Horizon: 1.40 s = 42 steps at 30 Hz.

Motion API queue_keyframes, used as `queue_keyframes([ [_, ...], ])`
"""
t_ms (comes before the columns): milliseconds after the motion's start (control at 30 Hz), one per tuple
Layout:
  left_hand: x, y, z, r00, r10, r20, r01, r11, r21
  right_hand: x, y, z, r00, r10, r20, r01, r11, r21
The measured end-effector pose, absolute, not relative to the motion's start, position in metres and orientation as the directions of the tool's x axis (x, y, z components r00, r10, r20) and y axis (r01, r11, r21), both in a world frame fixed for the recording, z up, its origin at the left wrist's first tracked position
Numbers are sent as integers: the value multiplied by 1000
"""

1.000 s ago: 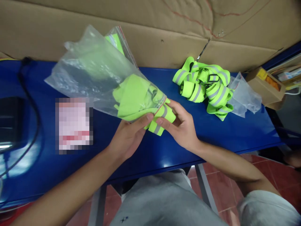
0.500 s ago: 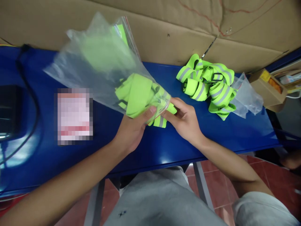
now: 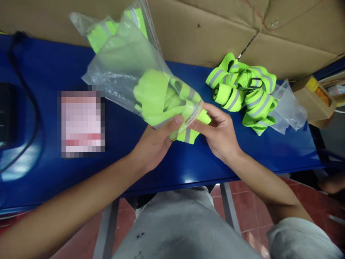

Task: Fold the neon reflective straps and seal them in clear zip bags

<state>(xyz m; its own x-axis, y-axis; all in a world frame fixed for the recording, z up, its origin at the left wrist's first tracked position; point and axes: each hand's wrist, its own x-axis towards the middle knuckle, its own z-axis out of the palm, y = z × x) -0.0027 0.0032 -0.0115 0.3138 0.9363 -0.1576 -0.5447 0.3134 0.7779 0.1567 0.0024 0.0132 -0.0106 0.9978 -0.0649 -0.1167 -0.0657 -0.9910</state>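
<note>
Here the left hand (image 3: 153, 144) and right hand (image 3: 219, 133) each pinch the clear bag's (image 3: 129, 68) mouth around a neon strap (image 3: 188, 133); more straps (image 3: 242, 95) lie on the tabletop (image 3: 129, 144).

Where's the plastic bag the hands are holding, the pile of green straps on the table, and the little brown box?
plastic bag (image 3: 126, 68), head view, its clear upper side.
pile of green straps (image 3: 244, 91), head view, middle of the heap.
little brown box (image 3: 314, 99), head view, its top face.

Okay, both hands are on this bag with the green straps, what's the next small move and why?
Probably push the strap end in with the right hand. It pokes out of the bag mouth, which the left hand pinches, so the mouth likely cannot close yet.
</note>
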Motion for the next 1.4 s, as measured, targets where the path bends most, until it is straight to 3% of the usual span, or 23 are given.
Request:
queue_keyframes([
  [133,1,-2,-13,344,922,-176,-557,351,753,154,4,11,-42,984,-176,-214,-181,-960],
  [333,4,-7,-17,411,878,-244,-490,439,754,156,1,10,-65,984,-169,-170,-178,-969],
  [467,-6,-15,-7,661,709,-246,-143,440,887,168,8,12,-64,986,-157,-169,-166,-972],
  [567,-25,-21,16,870,454,-193,120,185,975,179,17,10,-95,979,-179,-163,-193,-968],
  [600,-32,-21,23,873,476,-104,120,-3,993,182,20,9,-104,977,-188,-157,-203,-967],
  [667,-46,-14,33,735,654,176,173,-432,885,184,22,9,-114,976,-184,-143,-199,-970],
  [733,-54,0,33,555,727,405,387,-656,648,184,20,11,-128,981,-146,-122,-162,-979],
  [833,-52,21,20,538,710,454,599,-701,386,178,11,15,-167,984,-68,-98,-85,-991],
  [967,-32,22,4,614,659,436,661,-730,172,173,0,11,-278,957,77,-54,65,-996],
  [1100,-14,1,5,624,590,513,699,-714,-29,175,1,1,-238,951,199,172,242,-955],
  [1200,-11,-10,23,604,674,426,716,-693,83,180,5,3,-258,923,285,232,345,-909],
  [1300,-19,-5,47,526,812,254,709,-583,397,185,8,11,-379,861,339,135,414,-900],
  [1400,-29,15,59,495,867,53,654,-412,634,191,9,19,-520,810,269,23,328,-944],
])
